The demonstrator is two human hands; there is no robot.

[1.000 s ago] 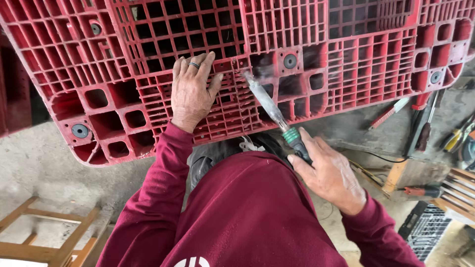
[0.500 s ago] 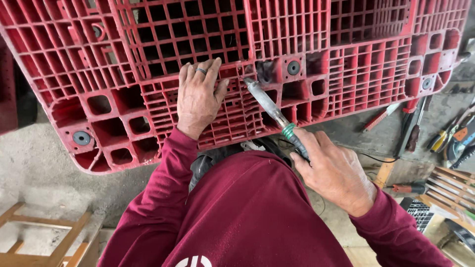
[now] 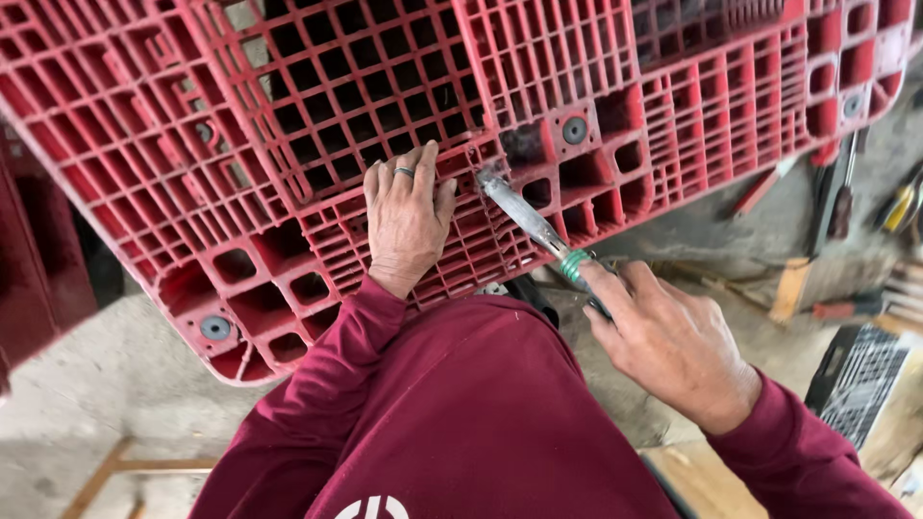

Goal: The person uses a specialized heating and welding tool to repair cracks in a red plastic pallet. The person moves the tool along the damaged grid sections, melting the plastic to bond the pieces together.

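A large red plastic pallet point(image 3: 240, 144) with a gridded underside leans across the top of the view. My left hand point(image 3: 407, 219), with a ring on one finger, lies flat on the pallet's ribs, fingers spread. My right hand point(image 3: 668, 341) grips a flat metal tool point(image 3: 524, 219) with a green-banded handle. The tool's blade tip touches the pallet's ribs just right of my left hand, below a round metal fitting point(image 3: 574, 130). Both arms wear maroon sleeves.
Hand tools lie on the concrete floor at right, among them a red-handled screwdriver point(image 3: 764, 187) and pliers point(image 3: 902, 204). A black ribbed crate point(image 3: 860, 380) sits at lower right. Wooden pieces point(image 3: 793, 288) rest near it. A wooden frame point(image 3: 106, 476) lies at lower left.
The view has shifted, so the pallet and hands appear slightly lower and more to the right. The tool's tip has stayed on the ribs beside my left hand.
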